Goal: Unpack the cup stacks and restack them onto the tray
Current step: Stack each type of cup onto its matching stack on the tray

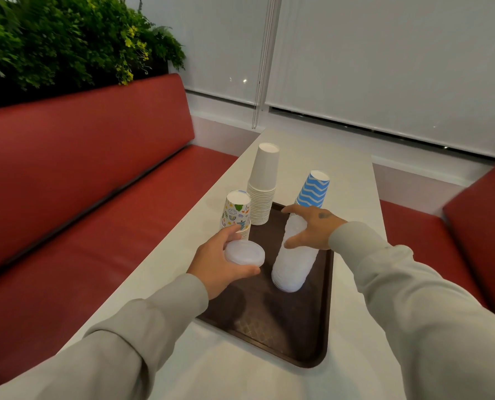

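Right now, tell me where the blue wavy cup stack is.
In the head view, the blue wavy cup stack stands right of centre, behind the right hand and right of the white cup stack, by the tray far end.

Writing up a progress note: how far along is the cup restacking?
Done: the white stack stands at the tray's far corner. In hand: the right hand holds the clear stack on the tray while the left hand holds clear cups. Left: adding those; the patterned stack and blue stack seem beside the tray.
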### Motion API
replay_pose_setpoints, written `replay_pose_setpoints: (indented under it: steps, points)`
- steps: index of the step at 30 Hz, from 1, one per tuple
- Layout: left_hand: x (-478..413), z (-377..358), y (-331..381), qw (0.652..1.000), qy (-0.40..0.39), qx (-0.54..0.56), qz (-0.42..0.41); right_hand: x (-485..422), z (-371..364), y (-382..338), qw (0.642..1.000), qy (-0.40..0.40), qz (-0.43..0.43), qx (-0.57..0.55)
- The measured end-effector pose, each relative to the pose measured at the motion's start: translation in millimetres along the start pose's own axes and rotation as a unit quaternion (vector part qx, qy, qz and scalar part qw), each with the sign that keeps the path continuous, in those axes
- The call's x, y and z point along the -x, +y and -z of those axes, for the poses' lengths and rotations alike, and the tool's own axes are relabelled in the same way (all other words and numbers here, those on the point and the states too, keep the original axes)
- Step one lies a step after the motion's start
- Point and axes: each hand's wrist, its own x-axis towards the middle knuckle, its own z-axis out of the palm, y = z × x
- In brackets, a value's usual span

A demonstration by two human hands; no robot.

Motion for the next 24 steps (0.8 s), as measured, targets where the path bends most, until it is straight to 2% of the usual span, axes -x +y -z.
replay_pose_setpoints:
  steps: [14,24]
  points:
    - [2.4,-0.7,-1.5,1.000,-0.008,0.006,0.000,-3.0,7.5,2.3,0.997,-0.032,-0.012,0.063]
    - [1.1,-0.1,-0.6,1.000,-0.005,0.003,-0.002,-2.8,5.3,-0.9,0.998,-0.040,-0.019,0.047]
